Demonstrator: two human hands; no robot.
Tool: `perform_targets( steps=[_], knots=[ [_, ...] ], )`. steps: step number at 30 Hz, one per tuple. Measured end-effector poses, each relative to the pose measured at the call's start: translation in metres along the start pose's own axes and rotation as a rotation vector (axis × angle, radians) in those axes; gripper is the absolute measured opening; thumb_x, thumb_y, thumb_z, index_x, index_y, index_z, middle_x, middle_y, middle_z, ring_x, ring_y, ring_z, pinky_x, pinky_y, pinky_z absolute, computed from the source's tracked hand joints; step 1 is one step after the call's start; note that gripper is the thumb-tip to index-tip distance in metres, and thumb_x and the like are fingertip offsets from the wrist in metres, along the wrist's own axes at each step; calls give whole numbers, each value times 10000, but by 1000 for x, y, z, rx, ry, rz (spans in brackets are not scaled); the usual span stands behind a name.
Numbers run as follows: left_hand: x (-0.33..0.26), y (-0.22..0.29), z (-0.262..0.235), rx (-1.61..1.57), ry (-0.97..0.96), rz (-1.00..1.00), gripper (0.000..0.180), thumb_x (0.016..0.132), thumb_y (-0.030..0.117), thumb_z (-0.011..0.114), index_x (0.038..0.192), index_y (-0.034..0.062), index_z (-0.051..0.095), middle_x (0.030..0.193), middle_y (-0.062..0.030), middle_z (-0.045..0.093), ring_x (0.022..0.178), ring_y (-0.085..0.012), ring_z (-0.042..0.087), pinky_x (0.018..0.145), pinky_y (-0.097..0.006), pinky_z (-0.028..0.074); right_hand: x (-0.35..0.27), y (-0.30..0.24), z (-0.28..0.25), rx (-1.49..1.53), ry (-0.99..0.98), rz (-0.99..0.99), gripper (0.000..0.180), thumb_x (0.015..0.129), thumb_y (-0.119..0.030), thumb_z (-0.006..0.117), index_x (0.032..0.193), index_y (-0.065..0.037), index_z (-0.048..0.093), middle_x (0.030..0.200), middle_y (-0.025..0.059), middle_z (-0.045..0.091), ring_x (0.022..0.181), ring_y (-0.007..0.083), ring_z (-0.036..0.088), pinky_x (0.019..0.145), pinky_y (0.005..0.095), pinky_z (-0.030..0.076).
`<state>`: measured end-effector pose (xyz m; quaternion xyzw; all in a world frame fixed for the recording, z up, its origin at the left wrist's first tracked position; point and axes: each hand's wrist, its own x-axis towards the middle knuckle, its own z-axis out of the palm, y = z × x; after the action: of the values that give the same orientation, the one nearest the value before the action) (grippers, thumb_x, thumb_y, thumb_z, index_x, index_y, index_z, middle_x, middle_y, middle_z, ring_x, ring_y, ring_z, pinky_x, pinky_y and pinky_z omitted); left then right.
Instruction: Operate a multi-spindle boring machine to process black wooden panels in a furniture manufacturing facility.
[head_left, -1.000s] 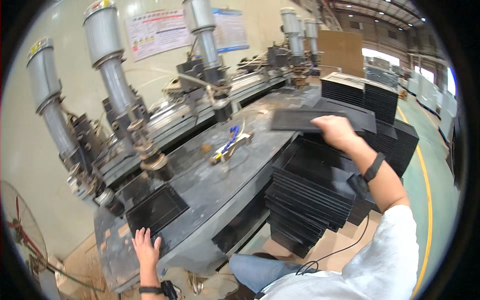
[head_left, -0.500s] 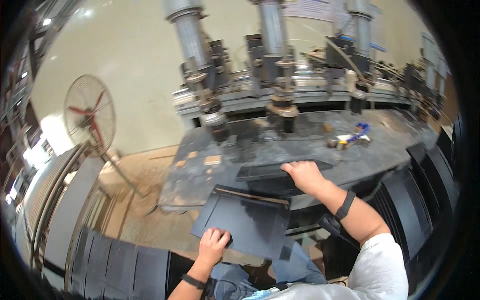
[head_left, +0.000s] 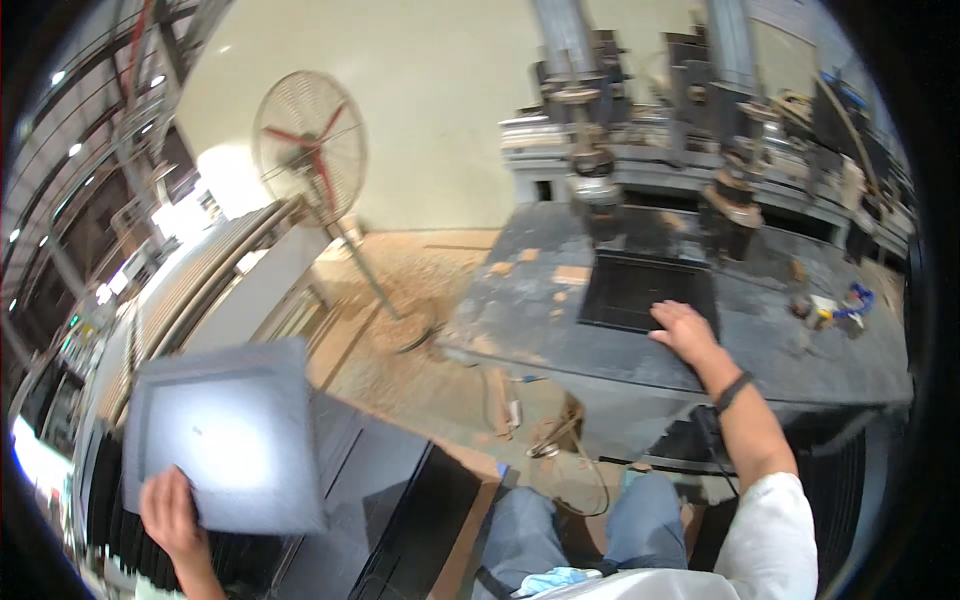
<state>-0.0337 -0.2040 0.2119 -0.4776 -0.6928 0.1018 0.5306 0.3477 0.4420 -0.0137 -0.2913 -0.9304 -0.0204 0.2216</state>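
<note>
L hand [head_left: 172, 512] grips grey panel [head_left: 225, 420] near its corner, near left, by dark boards [head_left: 385, 475]; R hand [head_left: 685, 332] lies flat, ungripping, on black panel [head_left: 630, 288] on table [head_left: 820, 355]. Grey panel might twist & scuff boards b/c of 1-corner hold.

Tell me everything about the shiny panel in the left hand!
The shiny panel is grey, flat and roughly rectangular, with a border along its top and left edges and a bright glare on its middle. Its material is unclear. The left hand grips its lower left part, holding it tilted, partly hiding dark boards.
</note>
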Motion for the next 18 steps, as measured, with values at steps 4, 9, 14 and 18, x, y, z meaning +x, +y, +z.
perform_targets(
  steps=[4,9,14,18],
  knots=[
    [-24,-102,-35,315,-36,-225,352,766,-35,517,1095,11,633,1126,-129,640,1063,-324,583,926,-417,452,9,-17,-11,81,-79,111,514,768,-283,682,1218,-53,587,1301,113,557,1255,316,463,1046,415,370],
    [-61,-189,-36,404,-115,-550,315,746,-3,627,1047,89,629,1027,-54,650,1002,-251,590,852,-367,476,-14,22,-1,57,-36,163,610,768,-125,684,1332,-50,465,1397,149,451,1314,367,377,1084,425,314],
    [-113,-244,-22,470,-435,-745,281,835,214,636,1104,138,616,1061,-64,644,1045,-306,574,875,-412,471,-27,-54,-58,122,27,227,654,769,-60,660,1378,-77,423,1440,142,401,1369,331,311,1117,409,267],
    [-141,-256,29,298,-571,-835,594,899,494,519,1341,100,479,1317,-178,520,1238,-347,457,993,-449,397,-96,-80,-125,17,62,319,680,753,-23,649,1388,-94,416,1455,129,381,1386,315,287,1125,416,252]
  ],
)
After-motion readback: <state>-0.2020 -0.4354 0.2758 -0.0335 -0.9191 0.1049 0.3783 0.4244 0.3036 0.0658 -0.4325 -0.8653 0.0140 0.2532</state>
